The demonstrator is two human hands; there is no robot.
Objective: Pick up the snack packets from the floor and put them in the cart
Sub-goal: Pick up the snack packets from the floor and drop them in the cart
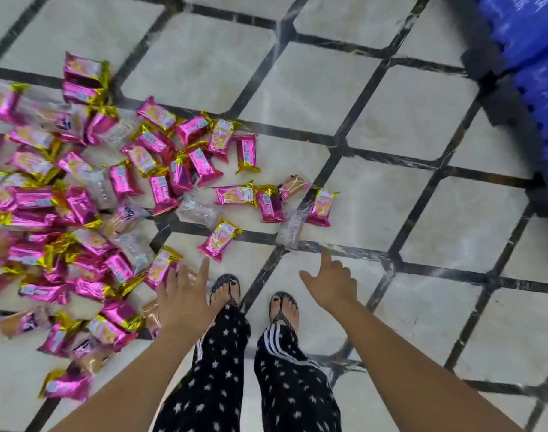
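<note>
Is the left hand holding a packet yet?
No, it is empty: the left hand has its fingers spread over the snack packets, gripping none.

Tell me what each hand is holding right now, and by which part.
Nothing is held. The left hand spreads open above the snack packets; the right hand is empty, forefinger extended.

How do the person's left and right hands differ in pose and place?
The left hand has its fingers spread and straight; the right hand points its index finger, the others curled. The left hand is over the edge of the packets; the right hand is over bare floor. Both hold nothing.
</note>
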